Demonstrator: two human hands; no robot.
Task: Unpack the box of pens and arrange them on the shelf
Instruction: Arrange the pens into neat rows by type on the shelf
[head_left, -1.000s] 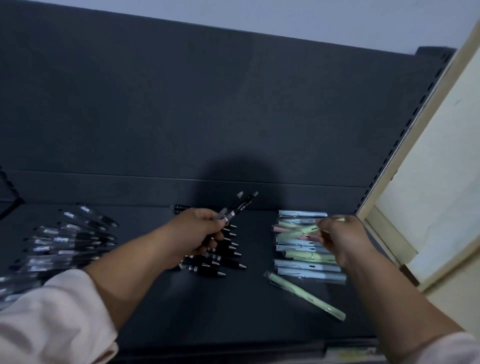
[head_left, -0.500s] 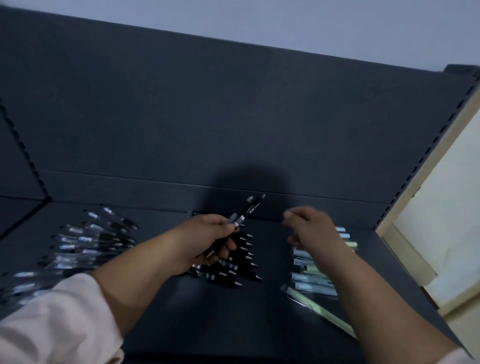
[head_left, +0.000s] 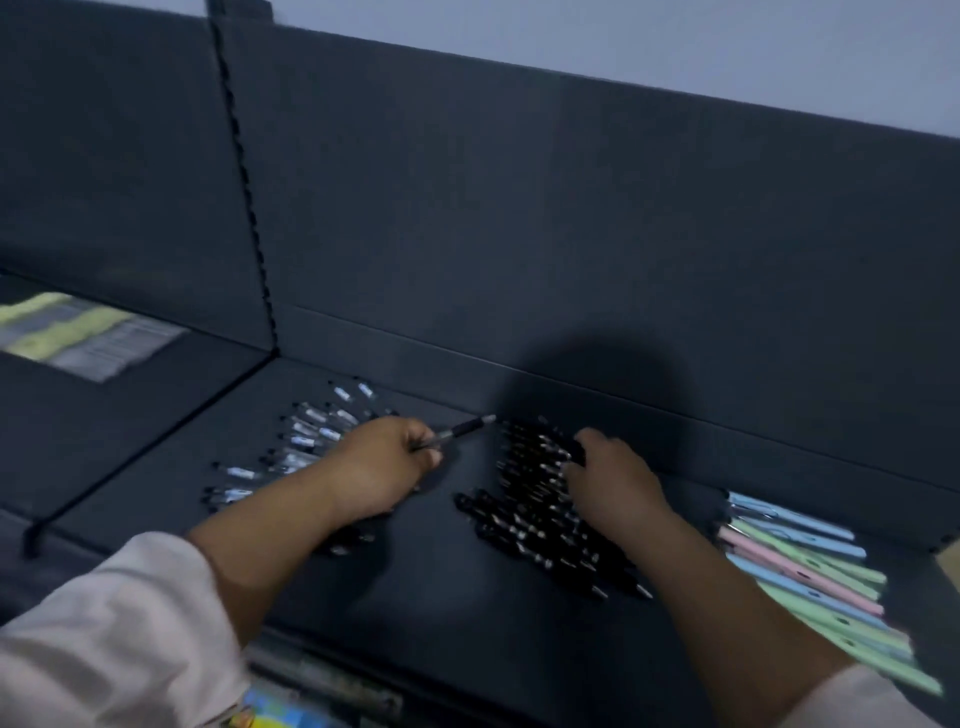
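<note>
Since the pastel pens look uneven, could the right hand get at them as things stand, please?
Probably yes: the right hand rests on the black pens, the pastel pens lie uncovered just to its right, and only bare shelf separates them.

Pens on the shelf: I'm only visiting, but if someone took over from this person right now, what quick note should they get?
Left hand: grips a black pen that points toward the back of the shelf.
Right hand: rests on the black pen pile; blur hides whether it grips any.
Where things are: clear pens at the left, the black ones in the middle, pastel pens lined up at the right.
Done: three groups laid out by type.
Left: set down the held pen and probably straighten the loose black pile.
</note>
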